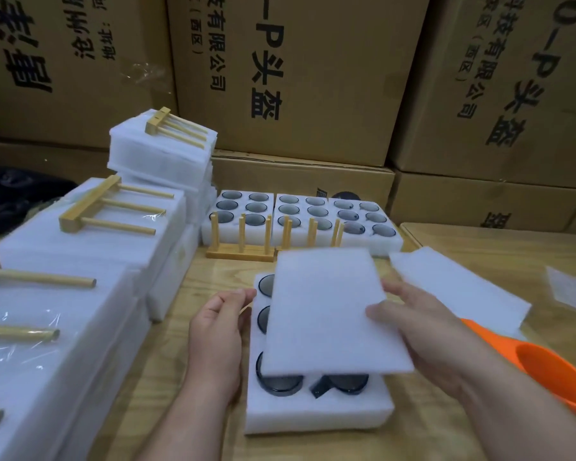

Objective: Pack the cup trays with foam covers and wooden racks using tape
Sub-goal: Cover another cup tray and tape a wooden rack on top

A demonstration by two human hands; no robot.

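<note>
A white foam cup tray point(316, 410) with dark cups lies on the wooden table in front of me. My right hand point(423, 331) grips a flat white foam cover point(326, 311) by its right edge and holds it tilted over the tray, hiding most of the cups. My left hand point(218, 331) rests against the tray's left side, fingers relaxed. Two wooden racks point(240, 241) stand upright behind, in front of several open cup trays point(313, 214).
Packed, taped foam bundles with racks on top point(90, 227) are stacked along the left. Another foam cover point(459, 287) lies at right beside an orange tape dispenser point(546, 367). Large cardboard boxes point(296, 78) wall off the back.
</note>
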